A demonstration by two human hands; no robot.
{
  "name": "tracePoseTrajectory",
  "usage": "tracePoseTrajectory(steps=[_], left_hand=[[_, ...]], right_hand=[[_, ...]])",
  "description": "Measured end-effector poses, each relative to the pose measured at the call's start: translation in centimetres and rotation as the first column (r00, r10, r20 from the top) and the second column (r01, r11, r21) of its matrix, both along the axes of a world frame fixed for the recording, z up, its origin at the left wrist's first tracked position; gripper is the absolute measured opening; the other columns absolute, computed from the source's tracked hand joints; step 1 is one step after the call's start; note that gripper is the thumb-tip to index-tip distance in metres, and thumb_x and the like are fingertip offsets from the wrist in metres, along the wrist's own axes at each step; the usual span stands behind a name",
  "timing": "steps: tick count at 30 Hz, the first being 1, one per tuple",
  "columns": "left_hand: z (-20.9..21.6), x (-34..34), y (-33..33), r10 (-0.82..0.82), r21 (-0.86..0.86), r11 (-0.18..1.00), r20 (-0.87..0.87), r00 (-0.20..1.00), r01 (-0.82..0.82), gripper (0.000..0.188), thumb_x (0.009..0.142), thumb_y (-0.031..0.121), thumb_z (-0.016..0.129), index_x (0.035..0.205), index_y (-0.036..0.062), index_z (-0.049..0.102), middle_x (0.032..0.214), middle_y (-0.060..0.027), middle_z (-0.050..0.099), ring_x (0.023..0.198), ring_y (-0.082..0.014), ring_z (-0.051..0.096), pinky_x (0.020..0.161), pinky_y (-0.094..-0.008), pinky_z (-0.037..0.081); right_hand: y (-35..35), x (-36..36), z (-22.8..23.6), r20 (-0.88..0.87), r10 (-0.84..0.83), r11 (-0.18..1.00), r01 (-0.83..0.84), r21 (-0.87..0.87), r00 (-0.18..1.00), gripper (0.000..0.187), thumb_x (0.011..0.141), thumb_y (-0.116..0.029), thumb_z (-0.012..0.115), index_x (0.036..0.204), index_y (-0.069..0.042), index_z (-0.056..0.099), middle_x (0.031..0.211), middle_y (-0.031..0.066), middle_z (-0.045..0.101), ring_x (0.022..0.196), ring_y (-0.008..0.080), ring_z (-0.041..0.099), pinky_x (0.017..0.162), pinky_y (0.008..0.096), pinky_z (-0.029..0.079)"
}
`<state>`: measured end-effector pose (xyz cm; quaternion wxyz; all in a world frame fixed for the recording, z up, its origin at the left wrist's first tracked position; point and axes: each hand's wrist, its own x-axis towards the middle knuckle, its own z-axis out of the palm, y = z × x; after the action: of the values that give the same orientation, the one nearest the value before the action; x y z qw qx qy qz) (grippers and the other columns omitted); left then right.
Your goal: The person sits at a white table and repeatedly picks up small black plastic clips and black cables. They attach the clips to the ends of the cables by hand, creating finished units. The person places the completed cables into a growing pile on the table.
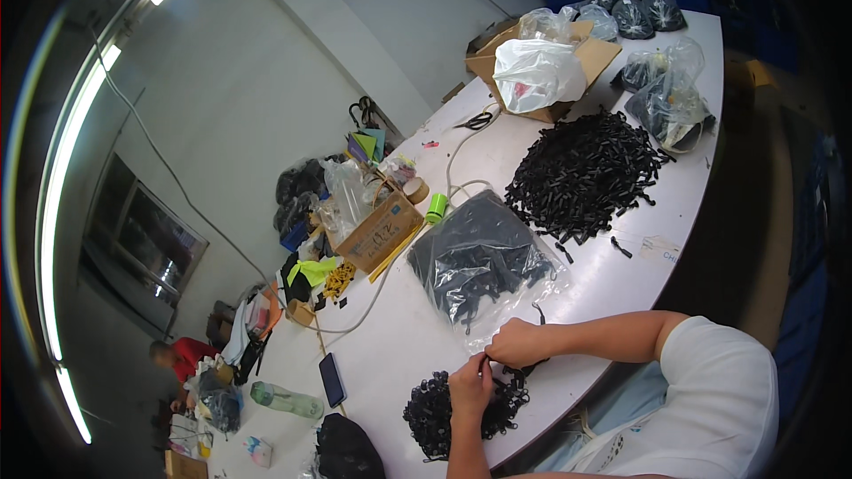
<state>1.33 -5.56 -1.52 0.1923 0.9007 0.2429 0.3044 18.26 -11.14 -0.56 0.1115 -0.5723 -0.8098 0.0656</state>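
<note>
My left hand (470, 386) is closed in a pinch over a heap of small black ring-like plastic parts (428, 412). Fingertip to fingertip with it, my right hand (518, 343) is closed too. Between them shows a small dark piece, mostly hidden by the fingers, its kind too small to make out. A thin black strip (540, 311) sticks up behind my right hand. Just beyond the hands lies a clear plastic bag (484, 257) with black pieces inside. Farther off and to the right spreads a large heap of short black stick-like parts (581, 176).
On the white table (612, 293) stand an open carton (532, 80) with a white bag, a second carton (377, 235), scissors (477, 121), a phone (332, 380), a green bottle (287, 399) and a black bag (348, 448). A person in red (191, 355) sits at the far left.
</note>
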Motion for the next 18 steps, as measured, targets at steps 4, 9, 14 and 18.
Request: tracePoseTrajectory(steps=[4,9,14,18], left_hand=[[-0.2,-0.6,0.8,0.064,-0.011,0.998,0.025,0.998,-0.064,0.006,0.082,0.001,0.060,0.087,-0.0007,0.062,0.071,-0.0136,0.065,0.062,-0.0224,0.065,0.059,-0.0301,0.050],[-1.2,-0.4,0.6,0.059,-0.624,0.735,0.445,0.893,0.263,0.002,0.083,-0.001,0.060,0.082,-0.0011,0.058,0.077,-0.0057,0.057,0.069,-0.0137,0.057,0.065,-0.0252,0.046],[-1.1,0.3,-0.1,-0.002,-0.546,0.674,0.673,0.740,0.498,0.009,0.078,-0.005,0.065,0.082,-0.0008,0.058,0.080,-0.0042,0.050,0.071,-0.0115,0.050,0.065,-0.0238,0.042],[0.0,-0.8,0.3,-0.029,-0.254,0.936,0.635,0.772,0.244,0.013,0.075,-0.009,0.066,0.080,-0.0005,0.058,0.079,-0.0057,0.051,0.071,-0.0131,0.050,0.063,-0.0249,0.041]], right_hand=[[-0.2,-0.2,0.1,-0.039,-0.006,1.000,0.007,0.014,0.999,0.016,0.078,-0.018,0.056,0.082,-0.003,0.062,0.071,0.0163,0.066,0.066,0.0344,0.065,0.056,0.0446,0.050],[-0.6,-0.7,0.9,-0.102,-0.023,0.996,0.031,0.078,0.995,0.020,0.080,-0.024,0.056,0.079,-0.005,0.062,0.064,0.0156,0.063,0.062,0.0349,0.064,0.055,0.0453,0.050],[-0.8,-0.7,0.8,-0.259,0.004,0.974,0.054,0.219,0.966,0.025,0.079,-0.030,0.059,0.075,-0.006,0.061,0.058,0.0150,0.060,0.058,0.0358,0.061,0.054,0.0453,0.049],[-0.6,-1.4,0.9,-0.491,0.073,0.976,0.039,0.215,0.868,0.027,0.081,-0.029,0.059,0.070,-0.004,0.060,0.063,0.0168,0.060,0.063,0.0380,0.060,0.057,0.0464,0.047]])
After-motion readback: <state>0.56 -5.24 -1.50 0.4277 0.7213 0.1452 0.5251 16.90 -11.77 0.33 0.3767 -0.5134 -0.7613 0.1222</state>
